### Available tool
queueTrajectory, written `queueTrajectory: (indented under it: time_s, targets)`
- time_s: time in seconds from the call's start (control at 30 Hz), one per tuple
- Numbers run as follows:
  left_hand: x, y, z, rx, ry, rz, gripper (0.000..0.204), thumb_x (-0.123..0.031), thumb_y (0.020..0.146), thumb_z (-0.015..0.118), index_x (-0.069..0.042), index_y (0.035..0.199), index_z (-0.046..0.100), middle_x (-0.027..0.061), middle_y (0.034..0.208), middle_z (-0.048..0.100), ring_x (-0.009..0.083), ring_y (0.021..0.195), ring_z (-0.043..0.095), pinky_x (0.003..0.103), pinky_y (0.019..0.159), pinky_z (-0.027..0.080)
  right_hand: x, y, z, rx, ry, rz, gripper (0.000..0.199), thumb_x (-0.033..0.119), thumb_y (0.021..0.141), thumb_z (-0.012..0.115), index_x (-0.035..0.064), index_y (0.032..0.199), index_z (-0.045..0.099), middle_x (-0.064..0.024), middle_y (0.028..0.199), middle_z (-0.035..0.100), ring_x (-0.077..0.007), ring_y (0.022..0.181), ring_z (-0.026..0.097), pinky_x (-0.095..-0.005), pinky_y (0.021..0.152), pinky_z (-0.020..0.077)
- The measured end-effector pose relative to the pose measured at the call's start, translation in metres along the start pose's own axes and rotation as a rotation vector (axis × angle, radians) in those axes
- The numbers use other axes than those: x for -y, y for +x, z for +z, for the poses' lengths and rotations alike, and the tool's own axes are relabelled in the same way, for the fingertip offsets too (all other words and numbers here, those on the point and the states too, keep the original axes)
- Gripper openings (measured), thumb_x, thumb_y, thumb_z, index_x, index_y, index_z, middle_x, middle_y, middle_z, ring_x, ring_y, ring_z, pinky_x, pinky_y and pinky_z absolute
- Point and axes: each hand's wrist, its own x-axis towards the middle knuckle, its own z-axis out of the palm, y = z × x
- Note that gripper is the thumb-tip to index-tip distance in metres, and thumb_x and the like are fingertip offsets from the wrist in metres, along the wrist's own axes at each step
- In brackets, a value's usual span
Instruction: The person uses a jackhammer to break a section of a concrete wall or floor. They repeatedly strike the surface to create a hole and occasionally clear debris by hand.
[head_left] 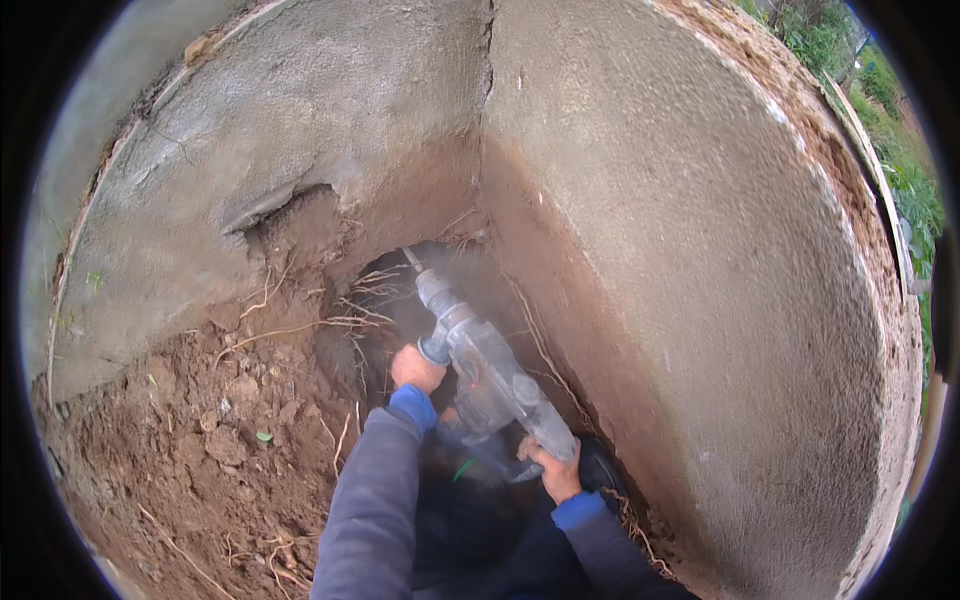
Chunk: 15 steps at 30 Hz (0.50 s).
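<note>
A dusty grey demolition hammer (pixel 490 370) slants across the middle of the view, its body toward me and its front end pointing up and to the left. At the front, a metal chisel bit (pixel 412 260) reaches the edge of a dark hollow at the foot of the wall. My left hand (pixel 417 369) is closed around the side handle, just behind the front barrel. Farther back, my right hand (pixel 553 470) wraps round the rear handle. Dust hazes the hollow around the tool, and the bit's very tip is hard to make out.
Two rough concrete walls (pixel 700 270) meet in a corner ahead, with a crack running up the joint. Loose brown soil (pixel 220 450) and clods heap on the left. Thin roots (pixel 365 310) stick out by the hollow. Green plants (pixel 912 190) grow beyond the right wall's top edge.
</note>
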Motion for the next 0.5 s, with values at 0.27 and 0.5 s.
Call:
queueTrajectory:
  time_s: [0.27, 0.5]
  targets:
    - [0.036, -0.010, 0.055, 0.112, -0.930, 0.075, 0.035, -0.030, 0.078, 0.078, 0.002, 0.092, 0.075, 0.0226, 0.088, 0.074, 0.0398, 0.088, 0.073, 0.046, 0.079, 0.056, 0.100, -0.045, 0.031, 0.067, -0.336, -0.319, 0.031, 0.006, 0.073, 0.074, -0.0032, 0.102, 0.070, -0.0161, 0.084, 0.074, -0.0255, 0.081, 0.075, -0.0354, 0.071, 0.0559]
    - [0.015, -0.039, 0.045, -0.060, -0.659, 0.169, 0.033, -0.027, 0.077, 0.078, 0.002, 0.092, 0.075, 0.0232, 0.089, 0.074, 0.0403, 0.090, 0.072, 0.047, 0.080, 0.056, 0.144, -0.049, 0.041, 0.123, -0.510, -0.388, 0.033, 0.005, 0.070, 0.074, -0.0018, 0.102, 0.069, -0.0199, 0.084, 0.072, -0.0346, 0.080, 0.075, -0.0371, 0.070, 0.0565]
